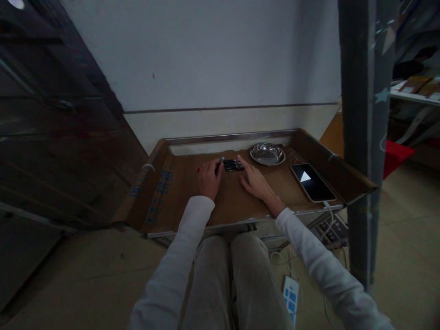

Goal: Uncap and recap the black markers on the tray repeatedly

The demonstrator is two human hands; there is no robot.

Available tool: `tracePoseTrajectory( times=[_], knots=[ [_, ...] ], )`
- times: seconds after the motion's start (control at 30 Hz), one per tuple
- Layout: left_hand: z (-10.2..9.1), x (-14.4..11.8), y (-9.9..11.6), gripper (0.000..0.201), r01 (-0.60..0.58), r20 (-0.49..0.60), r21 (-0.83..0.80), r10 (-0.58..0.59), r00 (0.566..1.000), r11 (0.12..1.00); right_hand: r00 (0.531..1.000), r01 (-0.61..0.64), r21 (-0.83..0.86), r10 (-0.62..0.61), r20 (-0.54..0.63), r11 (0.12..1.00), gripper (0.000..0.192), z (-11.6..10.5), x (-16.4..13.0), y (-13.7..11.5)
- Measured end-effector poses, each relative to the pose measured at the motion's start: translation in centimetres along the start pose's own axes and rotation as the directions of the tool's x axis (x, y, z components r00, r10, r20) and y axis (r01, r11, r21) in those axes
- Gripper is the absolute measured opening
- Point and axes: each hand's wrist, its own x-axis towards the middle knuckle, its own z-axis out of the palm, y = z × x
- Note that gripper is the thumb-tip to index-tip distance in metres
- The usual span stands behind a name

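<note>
Your sleeves (192,238) are white, your trousers (223,279) beige. The table (233,197) is brown cardboard with blue print on its left flap; the dish (267,153) is silver, the phone (312,182) black with a white triangle.

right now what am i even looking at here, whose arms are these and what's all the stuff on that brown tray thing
There is one picture, taken by a camera worn on a person's head, looking down past their knees, so the white-sleeved arms are the wearer's own. In front is a low table lined with brown cardboard. The left hand is curled around a thin tool with a red end, though the grip is too dim to judge. The right hand lies flat, fingertips touching a small dark part between both hands. Farther right sit a shiny metal dish and a phone with a cable plugged in.
</note>
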Motion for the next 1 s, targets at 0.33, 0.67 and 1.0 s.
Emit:
tracePoseTrajectory(
  times=[0.33, 0.67, 1.0],
  knots=[
    [0.7, -0.7, -1.3, 0.017, 0.092, 0.102, 0.309, -0.130, 0.986, 0.947, 0.987, -0.157, -0.189, 0.159, -0.007, 0.969, 0.041, 0.9, 0.0, 2.3],
    [1.3, -0.9, -1.3, 0.016, 0.143, 0.108, 0.354, -0.192, 0.975, 0.924, 0.984, -0.173, -0.230, 0.178, 0.001, 0.958, 0.038, 1.0, -0.1, 2.3],
    [1.8, -0.3, -1.2, 0.018, 0.122, 0.097, 0.327, -0.162, 0.982, 0.937, 0.978, -0.199, -0.257, 0.210, 0.016, 0.946, 0.042, 1.1, -0.1, 2.4]
  ],
)
